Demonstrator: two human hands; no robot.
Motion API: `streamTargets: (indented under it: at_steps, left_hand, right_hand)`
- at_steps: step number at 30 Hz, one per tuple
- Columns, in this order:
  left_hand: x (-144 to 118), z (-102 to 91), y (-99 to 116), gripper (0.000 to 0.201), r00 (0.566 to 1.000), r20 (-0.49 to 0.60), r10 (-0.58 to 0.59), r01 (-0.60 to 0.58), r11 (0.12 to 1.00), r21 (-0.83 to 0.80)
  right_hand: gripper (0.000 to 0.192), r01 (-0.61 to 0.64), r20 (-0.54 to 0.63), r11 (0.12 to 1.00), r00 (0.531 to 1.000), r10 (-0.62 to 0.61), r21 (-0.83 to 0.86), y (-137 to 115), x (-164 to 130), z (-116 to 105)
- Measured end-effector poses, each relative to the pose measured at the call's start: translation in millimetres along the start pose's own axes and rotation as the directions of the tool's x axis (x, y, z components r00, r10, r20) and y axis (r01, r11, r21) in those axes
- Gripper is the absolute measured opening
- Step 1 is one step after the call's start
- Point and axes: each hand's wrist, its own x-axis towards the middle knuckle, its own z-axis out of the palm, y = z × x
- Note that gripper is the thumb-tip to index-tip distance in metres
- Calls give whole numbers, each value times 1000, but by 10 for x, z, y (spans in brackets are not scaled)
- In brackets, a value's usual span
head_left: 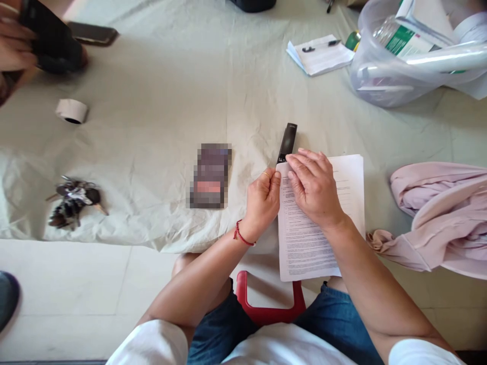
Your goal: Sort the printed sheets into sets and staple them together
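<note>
A stack of printed paper sheets (315,248) lies in front of me, its lower end sticking out past the table edge. My left hand (263,199) is closed in a pinch on the left edge of the sheets near their top corner. At that corner the near end of a black stapler (288,142) meets the paper; whether it is clamped on the sheets I cannot tell. My right hand (315,187) rests on top of the sheets with its fingers stretched out, the fingertips touching the stapler's near end.
Left of my hands lies a blurred-out phone (210,176). Farther left are a bunch of keys (76,200) and a white roll (72,111). A clear plastic basket (388,91), a notepad (321,56) and pink cloth (449,213) are on the right. Another person's hand (15,43) shows top left.
</note>
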Motion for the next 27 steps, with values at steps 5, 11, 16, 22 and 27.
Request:
streamTargets:
  at_steps: [5, 11, 16, 22, 27]
  left_hand:
    - [8, -9, 2, 48, 1000, -7, 24, -24, 1000, -2]
    - [23, -38, 29, 55, 998, 23, 56, -57, 998, 35]
    - [27, -50, 39, 52, 998, 27, 55, -56, 998, 30]
    - [7, -24, 7, 53, 999, 26, 37, -38, 998, 42]
    - [10, -38, 34, 53, 998, 51, 44, -45, 998, 34]
  right_hand:
    - [42, 3, -23, 1000, 1000, -3, -18, -20, -4, 12]
    - [38, -17, 9, 1000, 1000, 17, 0, 12, 21, -8]
    - [38, -20, 3, 1000, 1000, 20, 4, 38, 26, -32]
    - [34, -23, 22, 999, 1000, 22, 46, 63, 12, -40]
    - [33, -57, 39, 993, 998, 53, 106, 208, 81, -139]
